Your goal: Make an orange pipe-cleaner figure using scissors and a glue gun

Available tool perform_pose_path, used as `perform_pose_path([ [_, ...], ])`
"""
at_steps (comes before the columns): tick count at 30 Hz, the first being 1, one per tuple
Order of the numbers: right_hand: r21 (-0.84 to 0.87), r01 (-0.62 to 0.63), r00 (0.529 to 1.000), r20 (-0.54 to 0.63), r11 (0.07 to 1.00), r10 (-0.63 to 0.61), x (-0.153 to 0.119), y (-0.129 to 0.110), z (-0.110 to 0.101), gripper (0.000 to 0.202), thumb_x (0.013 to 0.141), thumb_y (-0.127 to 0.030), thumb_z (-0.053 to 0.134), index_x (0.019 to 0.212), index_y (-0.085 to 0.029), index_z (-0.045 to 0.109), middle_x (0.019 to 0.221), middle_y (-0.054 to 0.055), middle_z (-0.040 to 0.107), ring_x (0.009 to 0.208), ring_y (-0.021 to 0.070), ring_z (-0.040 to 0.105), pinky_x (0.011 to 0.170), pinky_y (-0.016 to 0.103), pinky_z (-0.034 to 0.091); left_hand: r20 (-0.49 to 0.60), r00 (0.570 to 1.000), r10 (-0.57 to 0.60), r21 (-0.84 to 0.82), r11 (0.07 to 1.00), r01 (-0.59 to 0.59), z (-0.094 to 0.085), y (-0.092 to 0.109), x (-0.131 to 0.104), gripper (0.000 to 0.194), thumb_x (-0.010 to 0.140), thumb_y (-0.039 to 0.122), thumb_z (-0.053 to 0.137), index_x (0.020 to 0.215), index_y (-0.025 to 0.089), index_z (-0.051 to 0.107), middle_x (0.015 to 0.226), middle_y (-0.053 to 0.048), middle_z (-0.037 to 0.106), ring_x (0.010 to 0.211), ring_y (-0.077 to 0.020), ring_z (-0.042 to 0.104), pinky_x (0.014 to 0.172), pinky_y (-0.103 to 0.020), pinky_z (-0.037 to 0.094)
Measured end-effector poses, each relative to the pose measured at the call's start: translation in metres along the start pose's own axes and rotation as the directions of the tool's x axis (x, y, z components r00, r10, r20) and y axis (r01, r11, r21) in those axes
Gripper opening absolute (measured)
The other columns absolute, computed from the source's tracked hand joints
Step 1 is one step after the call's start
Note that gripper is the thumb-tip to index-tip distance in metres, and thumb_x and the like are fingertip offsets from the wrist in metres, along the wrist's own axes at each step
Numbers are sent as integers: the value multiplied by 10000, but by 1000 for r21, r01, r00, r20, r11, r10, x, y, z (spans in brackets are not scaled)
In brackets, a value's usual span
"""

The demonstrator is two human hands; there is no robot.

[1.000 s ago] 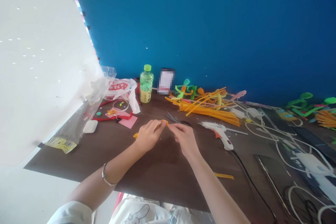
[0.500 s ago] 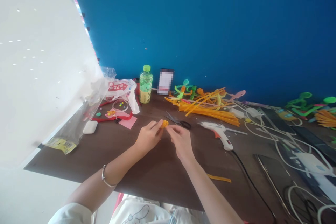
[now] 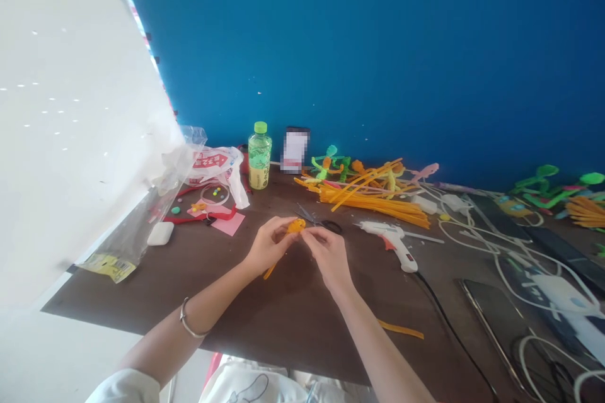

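My left hand point(image 3: 270, 243) pinches the curled orange piece point(image 3: 296, 225); my right hand point(image 3: 327, 253), fingertips together, seems to nip its right edge, though that's hard to see. A steady left hold and small right-hand moves should serve best, clear of the scissors point(image 3: 310, 216) just beyond.

The left forearm point(image 3: 205, 312) and right forearm point(image 3: 380, 346) slant inward from below, bringing the left hand point(image 3: 268, 245) and right hand point(image 3: 328, 255) close together. Each pinches thumb against forefinger (the remaining fingers are partly hidden), with fingertips nearly meeting.
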State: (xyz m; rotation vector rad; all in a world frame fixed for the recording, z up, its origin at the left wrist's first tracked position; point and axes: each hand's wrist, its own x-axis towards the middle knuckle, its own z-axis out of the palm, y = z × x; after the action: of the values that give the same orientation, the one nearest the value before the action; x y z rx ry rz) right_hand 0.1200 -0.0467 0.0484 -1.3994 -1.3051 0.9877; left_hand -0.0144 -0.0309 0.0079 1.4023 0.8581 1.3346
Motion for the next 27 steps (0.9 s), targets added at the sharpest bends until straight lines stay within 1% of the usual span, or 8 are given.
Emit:
perform_pose_path([
  [4, -30, 46, 999, 11, 998, -46, 2, 2, -4, 182, 685, -315, 594, 675, -153, 676, 682, 48, 669, 647, 190, 603, 577, 266, 447, -35, 999, -27, 13, 1000, 27, 1, 1, 0, 269, 732, 302, 612, 960, 159, 623, 967, -90, 605, 882, -189, 605, 790, -314, 494],
  [7, -57, 94, 995, 29, 994, -92, 3, 3, -5, 160, 691, -292, 589, 662, -157, 671, 689, 50, 668, 684, 198, 611, 639, 283, 459, -35, 996, -87, -66, 994, 85, 3, 2, 0, 254, 729, 305, 616, 930, 151, 603, 934, -84, 640, 856, -179, 617, 787, -316, 490],
  [10, -67, 132, 990, 47, 989, -129, 4, 1, -4, 157, 701, -281, 576, 654, -159, 663, 692, 52, 662, 675, 192, 607, 640, 283, 460, -26, 989, -147, -165, 976, 141, 5, 4, 1, 248, 721, 307, 624, 903, 142, 584, 871, -68, 658, 775, -153, 622, 730, -293, 489],
  [14, -55, 166, 984, 69, 985, -162, 5, 1, -1, 161, 721, -271, 557, 665, -161, 660, 705, 52, 658, 678, 184, 601, 645, 277, 457, -57, 973, -223, -240, 949, 203, 7, 9, 2, 272, 695, 300, 652, 899, 132, 589, 849, -63, 646, 702, -118, 587, 603, -222, 447],
  [17, -60, 194, 979, 72, 979, -189, 6, 3, 0, 158, 726, -263, 557, 659, -162, 658, 691, 49, 642, 665, 178, 589, 635, 274, 453, -64, 963, -263, -308, 923, 232, 7, 11, 2, 260, 694, 302, 656, 881, 128, 609, 811, -51, 632, 684, -100, 557, 600, -209, 416],
  [21, -71, 232, 970, 91, 970, -225, 7, 5, -1, 154, 723, -271, 571, 645, -171, 659, 665, 40, 623, 643, 173, 575, 609, 270, 445, -83, 946, -313, -400, 880, 256, 9, 13, 3, 230, 679, 308, 672, 803, 117, 637, 708, -33, 614, 636, -88, 523, 592, -212, 382],
  [24, -33, 202, 974, 108, 979, -198, 7, 6, -1, 155, 715, -296, 590, 656, -172, 663, 671, 37, 630, 648, 171, 574, 608, 269, 440, -45, 924, -379, -486, 817, 311, 9, 13, 4, 217, 658, 300, 692, 752, 108, 652, 686, -34, 611, 630, -83, 517, 614, -219, 379],
  [27, 45, 91, 993, 66, 995, -94, 8, 8, -1, 191, 678, -355, 635, 657, -165, 644, 658, 31, 633, 608, 161, 563, 558, 262, 427, -12, 907, -421, -536, 768, 349, 9, 11, 5, 203, 646, 285, 705, 737, 109, 665, 676, -32, 608, 625, -75, 514, 618, -212, 374],
])
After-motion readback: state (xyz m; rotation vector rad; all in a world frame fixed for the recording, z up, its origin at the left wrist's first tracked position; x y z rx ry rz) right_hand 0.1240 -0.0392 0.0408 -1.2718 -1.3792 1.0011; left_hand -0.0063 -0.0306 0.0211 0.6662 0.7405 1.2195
